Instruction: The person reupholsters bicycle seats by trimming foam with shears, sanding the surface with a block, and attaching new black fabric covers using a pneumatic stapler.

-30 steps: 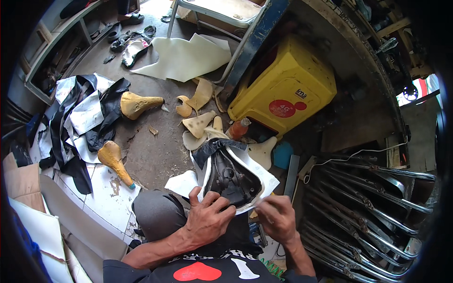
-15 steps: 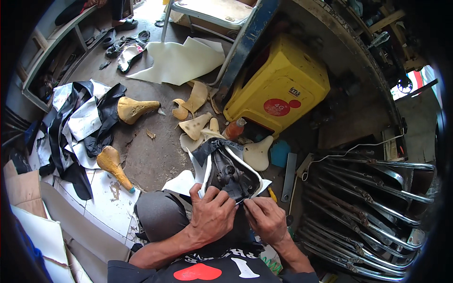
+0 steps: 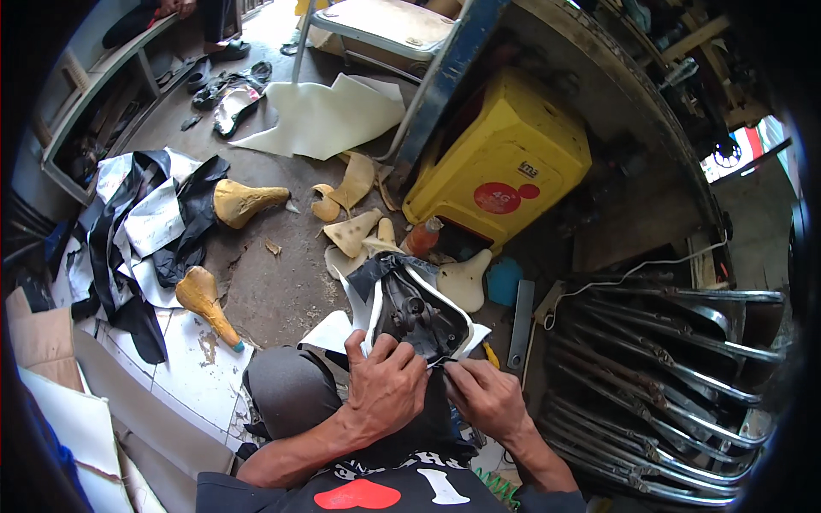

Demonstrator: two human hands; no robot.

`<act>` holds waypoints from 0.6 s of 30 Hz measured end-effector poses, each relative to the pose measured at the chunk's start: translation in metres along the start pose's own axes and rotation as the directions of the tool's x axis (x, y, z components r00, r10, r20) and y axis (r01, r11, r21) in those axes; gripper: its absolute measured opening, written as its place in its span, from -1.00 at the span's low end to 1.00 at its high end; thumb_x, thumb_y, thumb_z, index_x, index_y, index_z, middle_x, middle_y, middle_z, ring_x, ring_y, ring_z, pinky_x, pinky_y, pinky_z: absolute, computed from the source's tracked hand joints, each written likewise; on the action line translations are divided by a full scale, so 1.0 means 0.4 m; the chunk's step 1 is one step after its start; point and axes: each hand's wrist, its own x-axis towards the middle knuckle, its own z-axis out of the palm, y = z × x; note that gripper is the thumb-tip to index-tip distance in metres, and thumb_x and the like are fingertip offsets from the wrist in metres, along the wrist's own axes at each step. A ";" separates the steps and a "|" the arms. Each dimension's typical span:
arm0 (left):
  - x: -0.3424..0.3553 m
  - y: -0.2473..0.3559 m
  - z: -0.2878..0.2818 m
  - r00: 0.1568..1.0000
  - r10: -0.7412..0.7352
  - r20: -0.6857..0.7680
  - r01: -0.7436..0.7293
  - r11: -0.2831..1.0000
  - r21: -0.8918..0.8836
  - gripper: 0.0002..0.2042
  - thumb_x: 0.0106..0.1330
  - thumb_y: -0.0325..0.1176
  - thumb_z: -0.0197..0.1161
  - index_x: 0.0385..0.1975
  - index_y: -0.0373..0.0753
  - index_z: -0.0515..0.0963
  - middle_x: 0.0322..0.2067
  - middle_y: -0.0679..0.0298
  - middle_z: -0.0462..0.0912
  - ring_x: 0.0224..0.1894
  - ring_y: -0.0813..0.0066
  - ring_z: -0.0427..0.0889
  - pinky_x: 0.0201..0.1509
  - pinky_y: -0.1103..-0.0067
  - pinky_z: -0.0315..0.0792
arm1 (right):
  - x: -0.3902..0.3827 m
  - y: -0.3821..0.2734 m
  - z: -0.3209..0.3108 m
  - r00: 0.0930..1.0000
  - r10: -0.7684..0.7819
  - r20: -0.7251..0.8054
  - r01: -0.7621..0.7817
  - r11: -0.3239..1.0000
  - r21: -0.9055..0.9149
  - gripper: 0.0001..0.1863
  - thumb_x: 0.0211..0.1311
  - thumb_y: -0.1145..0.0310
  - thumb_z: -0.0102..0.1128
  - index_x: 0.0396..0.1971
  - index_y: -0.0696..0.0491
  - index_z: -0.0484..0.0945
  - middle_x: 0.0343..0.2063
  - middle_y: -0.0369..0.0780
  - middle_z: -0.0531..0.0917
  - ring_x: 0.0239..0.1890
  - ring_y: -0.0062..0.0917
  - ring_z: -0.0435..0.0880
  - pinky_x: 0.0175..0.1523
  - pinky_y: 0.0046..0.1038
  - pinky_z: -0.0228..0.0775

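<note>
A bicycle saddle (image 3: 416, 318) lies upside down in my lap, its black hollow underside facing up. White edging runs round its rim, and loose black and white cover material (image 3: 359, 295) sticks out on the left. My left hand (image 3: 385, 386) is closed over the near left edge, fingertips curled on the rim. Beside it, my right hand (image 3: 487, 395) pinches at the near edge with thumb and forefinger; what lies between those fingertips is too small to make out. A cream saddle-shaped foam pad (image 3: 464, 280) rests just beyond.
Tan saddle forms (image 3: 246, 203) and foam scraps (image 3: 352, 232) lie on the floor, near an orange bottle (image 3: 422, 238). A yellow stool (image 3: 543, 158) is tipped over. Stacked metal tubes (image 3: 676, 368) crowd the right. At left is a black-and-white material heap (image 3: 154, 227). Another person's hand (image 3: 180, 7) shows top left.
My right hand has shifted slightly to the right and down, away from the left hand. The left hand keeps its place on the saddle.
</note>
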 end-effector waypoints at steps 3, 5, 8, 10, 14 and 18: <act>-0.001 0.002 0.002 1.000 0.019 0.005 -0.019 0.999 0.034 -0.90 0.14 -0.29 0.43 -0.45 -0.11 0.65 -0.38 0.37 0.53 -0.15 0.37 0.53 0.21 0.13 0.06 | 0.003 -0.008 0.026 0.999 0.044 -0.004 -0.044 0.997 -0.070 -0.68 0.08 0.45 0.46 -0.14 0.14 0.64 -0.29 -0.19 0.67 -0.32 -0.37 0.72 -0.25 -0.40 0.60; -0.003 0.002 0.006 1.000 0.021 0.003 -0.021 0.998 0.053 -0.90 0.14 -0.29 0.43 -0.45 -0.11 0.65 -0.38 0.37 0.53 -0.14 0.37 0.53 0.21 0.13 0.06 | 0.009 -0.004 0.032 0.996 0.067 0.051 -0.065 0.997 -0.033 -0.69 0.09 0.44 0.45 -0.14 0.12 0.64 -0.28 -0.21 0.67 -0.32 -0.36 0.71 -0.26 -0.39 0.59; -0.004 0.000 0.009 0.999 0.036 -0.011 -0.035 0.995 0.097 -0.91 0.14 -0.30 0.43 -0.45 -0.11 0.65 -0.38 0.37 0.53 -0.13 0.37 0.53 0.21 0.12 0.06 | 0.020 0.012 0.009 0.987 0.060 0.146 -0.069 0.996 0.061 -0.71 0.09 0.42 0.45 -0.17 0.08 0.64 -0.29 -0.23 0.68 -0.32 -0.36 0.71 -0.27 -0.39 0.59; -0.006 0.000 0.008 1.000 0.009 -0.002 -0.009 0.998 0.059 -0.91 0.14 -0.30 0.42 -0.45 -0.11 0.65 -0.38 0.38 0.53 -0.13 0.38 0.54 0.22 0.13 0.05 | 0.026 0.022 -0.021 0.986 -0.006 0.168 -0.015 0.992 0.127 -0.73 0.09 0.41 0.45 -0.18 0.06 0.64 -0.30 -0.24 0.68 -0.32 -0.36 0.72 -0.28 -0.38 0.59; -0.007 0.000 0.005 1.000 0.011 0.005 -0.012 0.997 0.078 -0.90 0.14 -0.30 0.43 -0.44 -0.11 0.66 -0.37 0.38 0.54 -0.12 0.38 0.53 0.22 0.13 0.05 | 0.014 0.006 -0.058 0.975 -0.016 0.223 -0.053 0.952 0.301 -0.70 0.06 0.43 0.48 -0.18 0.07 0.65 -0.33 -0.23 0.70 -0.34 -0.35 0.74 -0.29 -0.37 0.60; -0.006 0.003 0.006 1.000 0.021 -0.005 -0.021 0.998 0.053 -0.90 0.14 -0.30 0.43 -0.43 -0.11 0.66 -0.37 0.38 0.54 -0.12 0.39 0.53 0.22 0.13 0.04 | -0.001 -0.026 -0.005 0.996 0.088 0.024 -0.089 0.996 0.027 -0.73 0.08 0.39 0.47 -0.19 0.06 0.66 -0.32 -0.25 0.70 -0.33 -0.39 0.74 -0.27 -0.43 0.60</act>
